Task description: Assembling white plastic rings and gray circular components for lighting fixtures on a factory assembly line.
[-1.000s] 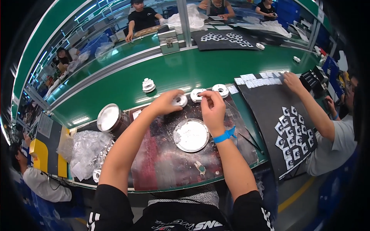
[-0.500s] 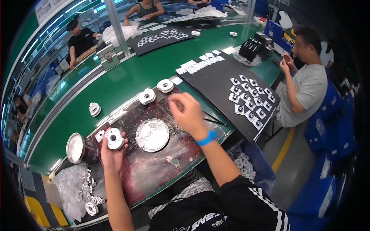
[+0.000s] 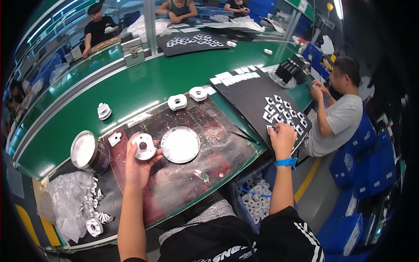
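Observation:
My left hand point(image 3: 138, 171) is closed around the side of a round white plastic housing point(image 3: 149, 153) with a dark round centre, its face turned up. My right hand point(image 3: 284, 139), with a blue band at the wrist, is over the near left edge of a black board point(image 3: 244, 94). Its thumb and fingertips are pinched together among small white square pieces with black centres point(image 3: 278, 117); what they grip is mostly hidden. Right of my left hand lies a round lid point(image 3: 180, 145) coated in white. Two more white housings point(image 3: 177, 102) stand at the worktop's far edge.
An open tin point(image 3: 89, 153) with white contents stands left, near a small white plate point(image 3: 115, 139). Below it lie a clear plastic bag point(image 3: 70, 198) and white screws point(image 3: 104, 217). Tweezers point(image 3: 244, 134) rest right; a blue bin point(image 3: 255, 196) holds white rings. A co-worker point(image 3: 342, 109) sits right.
My right hand has moved right and nearer, from above the worktop to the pieces on the black board. My left hand still holds the housing, whose centre now looks dark and filled.

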Motion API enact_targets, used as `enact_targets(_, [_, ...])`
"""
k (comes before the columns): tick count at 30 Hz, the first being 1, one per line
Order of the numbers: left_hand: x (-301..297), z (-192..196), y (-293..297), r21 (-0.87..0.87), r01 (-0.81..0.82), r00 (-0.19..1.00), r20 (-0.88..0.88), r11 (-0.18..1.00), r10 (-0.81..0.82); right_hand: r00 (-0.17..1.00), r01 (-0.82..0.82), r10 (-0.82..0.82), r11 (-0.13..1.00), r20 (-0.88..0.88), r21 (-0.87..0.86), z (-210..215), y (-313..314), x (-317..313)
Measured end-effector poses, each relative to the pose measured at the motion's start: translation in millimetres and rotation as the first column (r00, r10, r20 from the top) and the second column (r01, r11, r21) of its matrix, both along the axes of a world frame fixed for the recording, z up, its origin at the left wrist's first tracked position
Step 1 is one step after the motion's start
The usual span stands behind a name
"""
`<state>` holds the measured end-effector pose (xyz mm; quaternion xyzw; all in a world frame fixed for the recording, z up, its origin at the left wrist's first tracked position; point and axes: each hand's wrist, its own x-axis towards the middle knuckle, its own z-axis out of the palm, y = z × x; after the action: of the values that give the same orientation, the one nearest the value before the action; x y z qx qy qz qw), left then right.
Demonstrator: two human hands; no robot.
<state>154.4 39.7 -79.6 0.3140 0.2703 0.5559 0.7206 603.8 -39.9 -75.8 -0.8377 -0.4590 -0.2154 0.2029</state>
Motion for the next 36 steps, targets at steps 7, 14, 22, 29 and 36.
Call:
enact_targets(7, [-6.5,7.7,-6.1,0.042,-0.077,0.996,-0.051,0.996,0.079,0.766,-0.476,0.554,0.83,-0.326,0.291,27.9,26.2,-80.3])
enact_targets(14, [1.5,5.9,-3.4,0.035,-0.11,0.994,0.02,0.993,0.109,0.156,-0.918,0.968,0.215,-0.194,0.333,67.8,61.4,-256.9])
enact_targets(22, [-24.2,-0.2,10.0,0.069,-0.417,0.909,0.044,0.906,0.415,-0.103,-0.936,0.992,-0.072,-0.074,0.344,57.7,115.0,-316.7])
enact_targets(29, [-27.5,-1.8,15.9,-0.013,-0.395,0.906,0.164,0.919,0.391,-0.209,-0.867,0.828,0.09,-0.52,0.491,28.2,123.2,-305.9])
enact_targets(36, [-26.6,-3.1,12.6,-0.071,-0.275,0.938,0.197,0.959,0.284,-0.573,-0.655,0.496,0.201,-0.652,0.728,-1.8,125.7,-310.1])
